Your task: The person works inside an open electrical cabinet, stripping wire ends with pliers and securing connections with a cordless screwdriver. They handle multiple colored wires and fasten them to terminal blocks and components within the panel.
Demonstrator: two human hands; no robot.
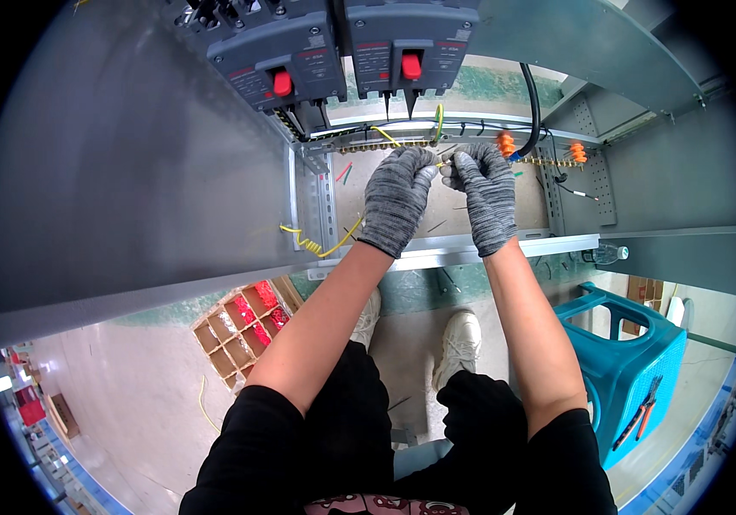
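Nearest us, black sleeves [252, 442] run up from the lower edge of the frame, with a pale shoe [460, 343] between them. At lower right we see a teal stool [593, 342] bearing pliers [645, 416] with red-orange handles; at lower left, a divided box [233, 341] holds red pieces in some cells.

A pale metal crossbar [436, 255] passes below our wrists, its long edge crossing the middle of the frame. Above it, our left hand [398, 193] and right hand [490, 193], in grey striped gloves, nearly meet at centre, both closed in a fingertip pinch on a yellow wire [442, 163]. Only a short, thin, bright stretch of it shows between the fingertips; its end is too small to read. Left of our hand hangs a coiled yellow lead [309, 245], springy and loose; we cannot tell whether they join.

Perforated uprights [327, 202] bound the frame opening on both sides, leaving room between our wrists and to either side of them. Just beyond our fingers runs a brass strip [368, 148] near orange insulators [505, 144]; farther up, two dark grey breakers [286, 56] with red levers fill the upper part.
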